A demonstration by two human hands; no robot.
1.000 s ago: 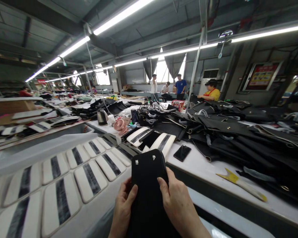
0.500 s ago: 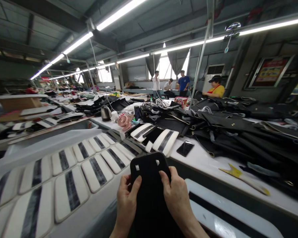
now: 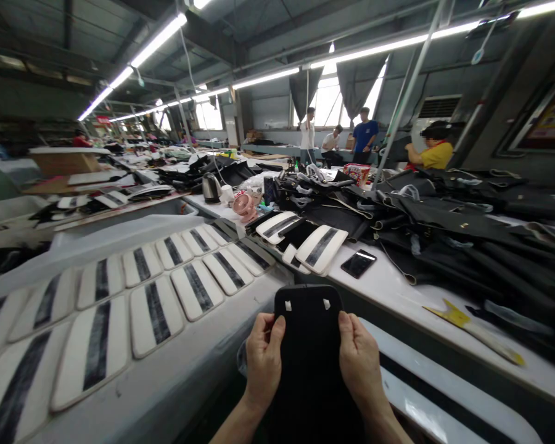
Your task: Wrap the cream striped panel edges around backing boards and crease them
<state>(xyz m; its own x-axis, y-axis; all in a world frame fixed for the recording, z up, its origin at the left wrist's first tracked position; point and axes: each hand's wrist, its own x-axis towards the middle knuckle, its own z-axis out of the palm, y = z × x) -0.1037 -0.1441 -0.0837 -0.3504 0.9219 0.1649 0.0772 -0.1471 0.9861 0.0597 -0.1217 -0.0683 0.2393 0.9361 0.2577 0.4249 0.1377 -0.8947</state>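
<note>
Between my hands is a black panel with rounded top corners and two small white marks near its upper edge. My left hand grips its left side, thumb on the face. On the opposite edge, my right hand pinches the panel with the thumb in front. The panel's lower part fades into dark at the bottom of the view. To the left, rows of white panels with a dark stripe lie on a covered table. More striped white panels sit ahead on the worktable.
A phone and a yellow-ended tool lie on the right worktable. Black material pieces are heaped behind them. A pink fan and a kettle stand farther back. Several people are in the background, one in yellow.
The view has swung left, so the surroundings appear farther right. Both hands still hold the black panel, now more upright, and my right thumb has moved out to its right edge.
</note>
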